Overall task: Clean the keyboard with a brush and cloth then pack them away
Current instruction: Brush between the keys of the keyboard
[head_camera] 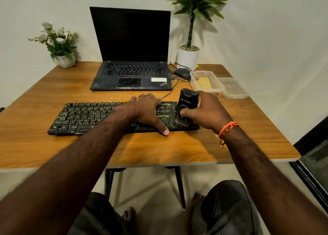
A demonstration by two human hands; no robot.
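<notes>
We see the left hand (145,108) lying flat across the right-middle part of the black keyboard (92,116), its fingers (142,97) loosely spread and reaching over the far edge of the keys while the thumb (162,128) stretches down past the near edge onto the wooden desk (53,146). Just to the right of those fingers, the right hand (207,111) wraps around a black handheld brush (187,103), with the thumb pressed on its front face and the other fingers curled behind it, so we count this as a firm grip on the tool. The brush stands nearly upright, and its dark bristles (182,123) touch the right end of the keyboard, below the gripping thumb. An orange thread bracelet (226,130) circles the right wrist. Beyond the right hand's fingers sits an open clear plastic container (206,81) with a yellow cloth (204,83) inside, and its lid (233,88) lies just to the right of it. Beyond the left hand's fingers stands an open black laptop (131,57) with a dark screen, and a black mouse (182,73) rests between it and the container. A white-potted green plant (190,39) stands at the far right corner, and a small pot of white flowers (58,44) sits far to the left.
</notes>
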